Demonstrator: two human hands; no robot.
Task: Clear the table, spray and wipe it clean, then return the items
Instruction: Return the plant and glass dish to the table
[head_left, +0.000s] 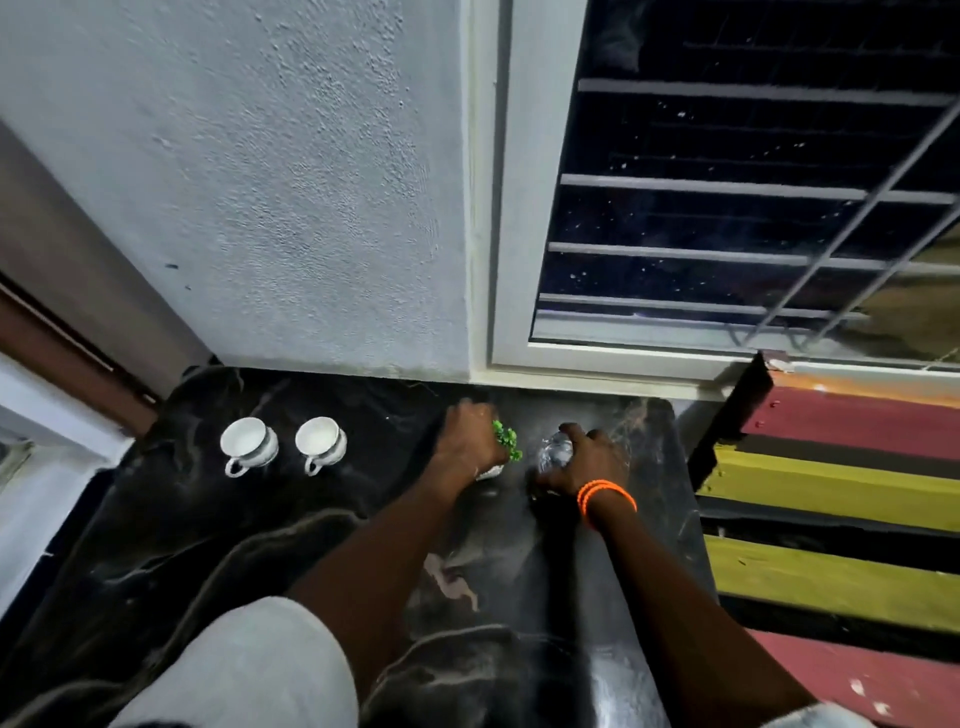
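Note:
On the black marble table stand two white cups, one at the left and the other just right of it. My left hand grips a small potted green plant near the back edge; its white pot peeks out below my palm. My right hand, with orange bands on the wrist, grips a clear glass object standing on the table. The glass is largely hidden by my fingers.
A grey textured wall runs behind the table, and a barred window sits at the back right. A slatted bench in red, yellow and black stands against the table's right side. A brown door frame is at the left.

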